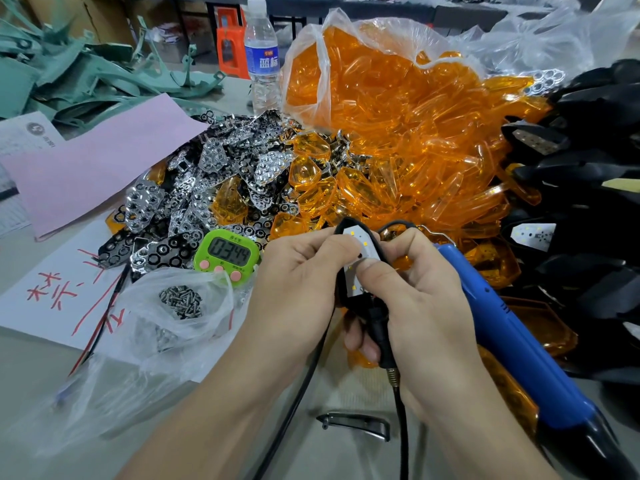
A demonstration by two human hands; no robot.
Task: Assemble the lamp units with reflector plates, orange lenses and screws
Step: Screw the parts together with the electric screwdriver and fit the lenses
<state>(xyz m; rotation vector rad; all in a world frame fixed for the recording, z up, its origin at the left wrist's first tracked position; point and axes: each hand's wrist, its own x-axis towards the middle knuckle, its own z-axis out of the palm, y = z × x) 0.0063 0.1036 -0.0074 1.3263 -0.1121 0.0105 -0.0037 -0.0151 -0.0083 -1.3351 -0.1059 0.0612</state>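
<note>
While both hands grip one lamp unit (362, 252) just right of the green timer (227, 254), its white LED board faces up, bare, with no reflector plate or lens on it. The left hand (304, 268) curls its fingers round the unit's far end. The right hand (419, 299) presses its thumb on the board's near end, its other fingers wrapped under the black stalk.

I judge this unit to be at its first step, with plate, lens and screws all left to fit. The reflector plates (207, 178) lie heaped behind the timer, the orange lenses (398, 150) spill from a bag behind and to its right, and the screws (180, 301) sit in a clear bag in front of it. The blue screwdriver (502, 323) lies unheld, right of the hands. More black housings (588, 209) are piled far to the right. Whether any unit is finished I cannot tell.
</note>
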